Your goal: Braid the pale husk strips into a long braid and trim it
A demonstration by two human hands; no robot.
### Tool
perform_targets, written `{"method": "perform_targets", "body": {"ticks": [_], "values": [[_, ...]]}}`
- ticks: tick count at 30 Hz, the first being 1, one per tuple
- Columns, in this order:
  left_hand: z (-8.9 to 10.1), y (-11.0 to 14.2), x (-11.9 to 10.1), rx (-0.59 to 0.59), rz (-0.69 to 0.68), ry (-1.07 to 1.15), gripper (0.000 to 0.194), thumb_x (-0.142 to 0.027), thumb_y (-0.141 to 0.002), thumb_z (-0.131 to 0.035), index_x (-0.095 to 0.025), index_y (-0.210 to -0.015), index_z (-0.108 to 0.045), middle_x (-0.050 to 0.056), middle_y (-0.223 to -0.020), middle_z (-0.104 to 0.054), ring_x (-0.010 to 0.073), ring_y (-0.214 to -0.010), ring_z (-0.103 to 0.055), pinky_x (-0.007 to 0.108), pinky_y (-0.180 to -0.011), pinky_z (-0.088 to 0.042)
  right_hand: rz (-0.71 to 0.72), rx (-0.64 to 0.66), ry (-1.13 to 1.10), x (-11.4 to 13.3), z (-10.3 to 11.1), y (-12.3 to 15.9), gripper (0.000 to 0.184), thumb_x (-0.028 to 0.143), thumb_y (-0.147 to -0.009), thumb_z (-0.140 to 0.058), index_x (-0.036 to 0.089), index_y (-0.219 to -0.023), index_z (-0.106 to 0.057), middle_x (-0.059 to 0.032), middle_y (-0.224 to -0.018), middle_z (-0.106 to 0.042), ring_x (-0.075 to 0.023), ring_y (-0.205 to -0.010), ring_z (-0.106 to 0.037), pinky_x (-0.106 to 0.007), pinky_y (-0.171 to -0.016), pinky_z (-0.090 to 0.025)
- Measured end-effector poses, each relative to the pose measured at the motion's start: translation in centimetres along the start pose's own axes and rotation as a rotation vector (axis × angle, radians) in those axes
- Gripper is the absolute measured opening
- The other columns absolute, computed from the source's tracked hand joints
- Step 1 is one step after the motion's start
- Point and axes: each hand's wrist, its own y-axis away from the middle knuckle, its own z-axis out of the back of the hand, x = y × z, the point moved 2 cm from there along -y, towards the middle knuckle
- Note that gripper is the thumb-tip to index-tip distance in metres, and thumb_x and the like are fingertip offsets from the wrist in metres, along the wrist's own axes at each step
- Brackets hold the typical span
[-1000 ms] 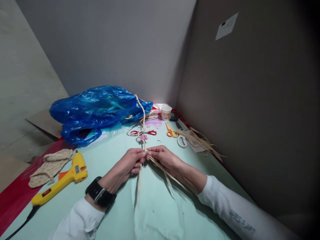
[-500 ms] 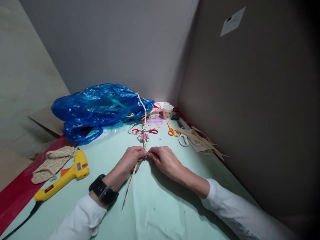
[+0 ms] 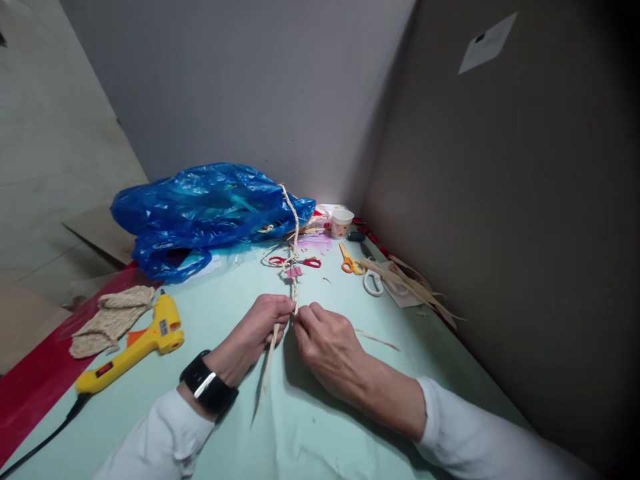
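Note:
A thin pale braid (image 3: pixel 296 227) of straw-like strips runs from the top of the blue plastic bag (image 3: pixel 210 213) down to my hands. My left hand (image 3: pixel 267 317) pinches the braid's near end between thumb and fingers. A loose strip (image 3: pixel 270 360) hangs from beneath it toward me. Close beside it, my right hand (image 3: pixel 325 337) is closed at the same end of the braid; its fingertips are partly hidden behind the knuckles. Just beyond my hands, a pink clip (image 3: pixel 293 272) sits at the braid, by the red-handled scissors (image 3: pixel 310 263).
A yellow glue gun (image 3: pixel 135 350) lies at left beside a woven straw piece (image 3: pixel 113 320). To the right are orange scissors (image 3: pixel 350 260), white-handled scissors (image 3: pixel 373 283) and loose straw strips (image 3: pixel 415 283). A paper cup (image 3: pixel 341 223) stands at the back near the wall.
My right hand has turned over and come nearer, its knuckles now facing up. Another thin strip shows on the table beyond my right wrist. The view has shifted slightly.

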Motion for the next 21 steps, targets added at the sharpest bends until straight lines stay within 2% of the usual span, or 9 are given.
{"method": "perform_targets", "body": {"ticks": [3,5,8,10,11,13,15,18,21], "values": [[0.1,-0.1,0.2,-0.002,-0.001,0.013,0.021,-0.029,-0.068,-0.058,-0.019,-0.06,-0.042,-0.009,-0.053,-0.031,0.0046,-0.043,-0.022,0.022,-0.043,-0.017,0.015,0.012,-0.006,0.3,-0.1,0.1,0.017,0.003,-0.083,-0.051,0.011,-0.083,-0.066,-0.0102,-0.079,-0.062,-0.0221,-0.072,-0.052,-0.034,-0.054,-0.035],[0.1,-0.1,0.2,-0.036,0.002,-0.005,0.018,-0.026,-0.065,-0.06,-0.018,-0.059,-0.045,-0.008,-0.051,-0.035,0.0046,-0.042,-0.026,0.022,-0.042,-0.017,-0.013,0.042,-0.11,-0.1,0.3,-0.1,0.017,0.01,-0.086,-0.051,0.012,-0.083,-0.067,-0.0096,-0.081,-0.063,-0.0207,-0.073,-0.053,-0.034,-0.06,-0.037],[0.0,-0.2,0.2,-0.064,0.009,-0.03,0.016,-0.024,-0.062,-0.062,-0.017,-0.057,-0.048,-0.008,-0.047,-0.038,0.0048,-0.04,-0.029,0.022,-0.041,-0.018,-0.222,0.038,-0.4,-1.9,1.5,-0.7,0.021,0.027,-0.09,-0.05,0.016,-0.088,-0.069,-0.0076,-0.085,-0.065,-0.0185,-0.078,-0.055,-0.032,-0.07,-0.039],[0.0,-0.2,0.1,-0.058,0.014,-0.047,0.019,-0.025,-0.063,-0.062,-0.018,-0.055,-0.047,-0.008,-0.044,-0.036,0.0046,-0.038,-0.027,0.022,-0.041,-0.016,-0.423,0.012,-0.579,-3.5,1.9,-1.1,0.025,0.029,-0.09,-0.049,0.015,-0.101,-0.067,-0.0092,-0.095,-0.065,-0.0185,-0.086,-0.057,-0.03,-0.076,-0.039],[0.1,-0.2,0.0,-0.053,0.015,-0.06,0.019,-0.026,-0.064,-0.062,-0.018,-0.055,-0.047,-0.009,-0.043,-0.034,0.0047,-0.038,-0.026,0.023,-0.041,-0.014,-0.489,0.052,-0.678,-4.1,1.7,-1.4,0.026,0.029,-0.09,-0.049,0.015,-0.103,-0.066,-0.0092,-0.096,-0.066,-0.0181,-0.086,-0.057,-0.029,-0.075,-0.039],[0.1,-0.1,-0.1,-0.038,0.018,-0.095,0.018,-0.027,-0.065,-0.06,-0.019,-0.056,-0.047,-0.009,-0.042,-0.033,0.0051,-0.037,-0.024,0.023,-0.041,-0.012,-0.543,0.204,-0.892,-4.8,0.8,-1.8,0.025,0.029,-0.091,-0.045,0.014,-0.094,-0.065,-0.0064,-0.084,-0.066,-0.0154,-0.076,-0.057,-0.026,-0.069,-0.038],[0.2,-0.1,-0.2,-0.023,0.017,-0.135,0.015,-0.027,-0.066,-0.058,-0.019,-0.059,-0.048,-0.009,-0.044,-0.032,0.0056,-0.038,-0.023,0.023,-0.041,-0.012,-0.567,0.308,-1.072,-4.9,-0.4,-2.0,0.028,0.028,-0.091,-0.042,0.015,-0.077,-0.061,-0.001,-0.065,-0.059,-0.0114,-0.061,-0.05,-0.024,-0.061,-0.034],[0.4,-0.1,-0.4,-0.018,0.006,-0.208,0.015,-0.027,-0.067,-0.056,-0.02,-0.059,-0.046,-0.009,-0.046,-0.03,0.0067,-0.041,-0.022,0.024,-0.042,-0.014,-0.624,0.286,-1.188,-4.9,-2.0,-2.2,0.028,0.026,-0.087,-0.043,0.015,-0.062,-0.051,0.0038,-0.053,-0.043,-0.0079,-0.051,-0.036,-0.023,-0.053,-0.026],[0.7,-0.2,-0.6,-0.043,-0.041,-0.351,0.019,-0.028,-0.068,-0.056,-0.019,-0.055,-0.045,-0.008,-0.047,-0.031,0.0081,-0.045,-0.024,0.024,-0.045,-0.015,-0.631,0.271,-1.217,-4.8,-2.9,-2.0,0.029,0.029,-0.085,-0.046,0.016,-0.059,-0.049,0.0052,-0.052,-0.032,-0.0074,-0.05,-0.028,-0.024,-0.05,-0.021]]}}
